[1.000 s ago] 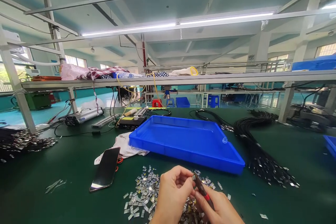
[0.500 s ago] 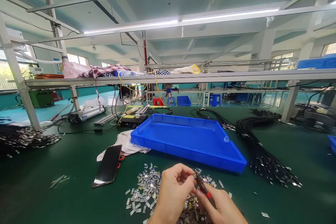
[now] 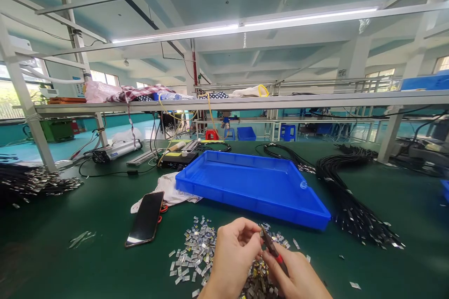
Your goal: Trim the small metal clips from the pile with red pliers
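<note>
My right hand [image 3: 294, 268] is wrapped round a pair of pliers [image 3: 270, 245] with dark jaws and a red-and-black handle, tilted up to the left. My left hand [image 3: 234, 254] is closed in a pinch at the jaws' tip, on a small metal piece [image 3: 261, 233] mostly hidden by the fingers. Beneath and around both hands spreads a heap of small silvery metal pieces [image 3: 196, 250]. Darker, brassy-looking bits [image 3: 259, 278] lie between my wrists, partly covered by them.
Beyond my hands stands a shallow blue tray [image 3: 245, 201]. A phone [image 3: 145, 219] lies to the left, over red-handled scissors [image 3: 163, 209] beside a white cloth [image 3: 171, 189]. Bundles of black cables lie at right [image 3: 351, 196] and far left [image 3: 31, 184]. A shelf [image 3: 298, 102] spans the bench.
The view has shifted very slightly. Both hands and the pliers keep nearly the same pose, with no other clear change.
</note>
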`<state>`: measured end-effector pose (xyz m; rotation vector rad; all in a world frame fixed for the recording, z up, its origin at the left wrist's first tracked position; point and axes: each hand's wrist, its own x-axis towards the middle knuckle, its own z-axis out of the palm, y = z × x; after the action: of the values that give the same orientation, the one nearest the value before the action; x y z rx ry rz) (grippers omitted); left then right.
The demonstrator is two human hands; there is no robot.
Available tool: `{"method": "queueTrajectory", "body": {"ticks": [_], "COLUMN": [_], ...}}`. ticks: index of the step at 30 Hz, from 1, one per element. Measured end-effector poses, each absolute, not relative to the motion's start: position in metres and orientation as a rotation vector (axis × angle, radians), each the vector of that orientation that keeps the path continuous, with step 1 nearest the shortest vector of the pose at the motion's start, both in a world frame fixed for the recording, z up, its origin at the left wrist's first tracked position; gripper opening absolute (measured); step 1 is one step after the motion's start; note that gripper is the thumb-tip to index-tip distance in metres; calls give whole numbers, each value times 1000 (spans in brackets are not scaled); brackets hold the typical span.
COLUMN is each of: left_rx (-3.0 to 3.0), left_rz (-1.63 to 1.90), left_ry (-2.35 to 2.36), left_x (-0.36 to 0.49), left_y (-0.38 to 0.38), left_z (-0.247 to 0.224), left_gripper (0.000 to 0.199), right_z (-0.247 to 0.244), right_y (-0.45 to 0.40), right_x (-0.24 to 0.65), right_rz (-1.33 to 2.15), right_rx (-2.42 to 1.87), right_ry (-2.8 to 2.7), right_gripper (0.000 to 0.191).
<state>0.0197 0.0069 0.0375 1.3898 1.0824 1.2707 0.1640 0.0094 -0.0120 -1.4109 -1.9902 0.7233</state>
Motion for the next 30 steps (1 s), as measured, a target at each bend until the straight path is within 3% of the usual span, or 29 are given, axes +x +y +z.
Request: {"method": "queueTrajectory", "body": {"ticks": [16, 30], "left_rx": [1361, 1387], "left_rz": [1286, 1280], "left_ry": [1061, 1092], "left_x": [22, 22], "left_y": [6, 5], "left_z": [38, 39], "left_gripper": [11, 10], "right_z": [-8, -30], "right_y": [9, 16], "right_x": [165, 164], "right_rz": [773, 513], "right_rx": [-1397, -1457], "right_ry": [-2016, -1994], "right_gripper": [43, 45]}}
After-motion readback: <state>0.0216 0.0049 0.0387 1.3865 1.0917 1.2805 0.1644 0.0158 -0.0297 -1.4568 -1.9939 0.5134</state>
